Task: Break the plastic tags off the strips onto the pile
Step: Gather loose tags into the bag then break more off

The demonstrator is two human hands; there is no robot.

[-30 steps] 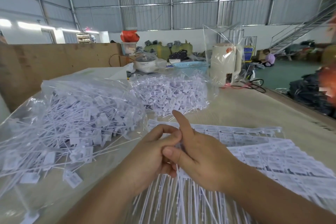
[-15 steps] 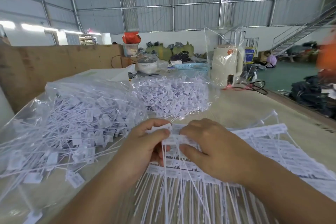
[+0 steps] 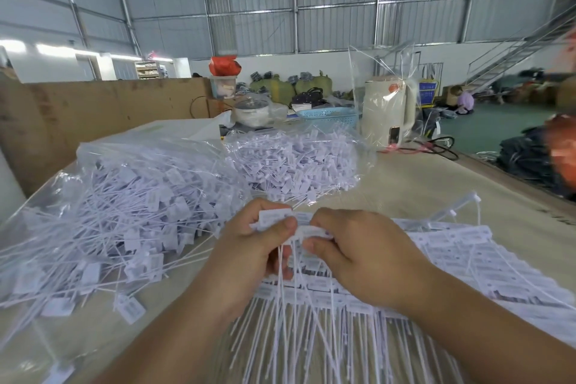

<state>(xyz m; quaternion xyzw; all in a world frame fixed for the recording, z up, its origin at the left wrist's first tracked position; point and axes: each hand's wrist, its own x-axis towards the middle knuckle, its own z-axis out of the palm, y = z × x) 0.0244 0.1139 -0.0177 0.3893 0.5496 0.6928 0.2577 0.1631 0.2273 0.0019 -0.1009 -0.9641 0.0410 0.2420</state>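
Head view: one white rectangular plastic tag [image 3: 274, 217] is pinched between the thumb and fingers of the left hand [image 3: 249, 254]. Just beside it, the right hand [image 3: 367, 254] grips the white strip of joined tags [image 3: 311, 232]. More flat strips [image 3: 467, 262] lie under both hands. The pile of loose tags [image 3: 124, 212] lies left on clear plastic.

A cream electric kettle [image 3: 389, 115] wrapped in clear plastic stands at the table's far end. Left of it sit a blue basket [image 3: 328, 116] and a lidded white pot [image 3: 252, 111]. A metal staircase [image 3: 517, 50] rises far right.
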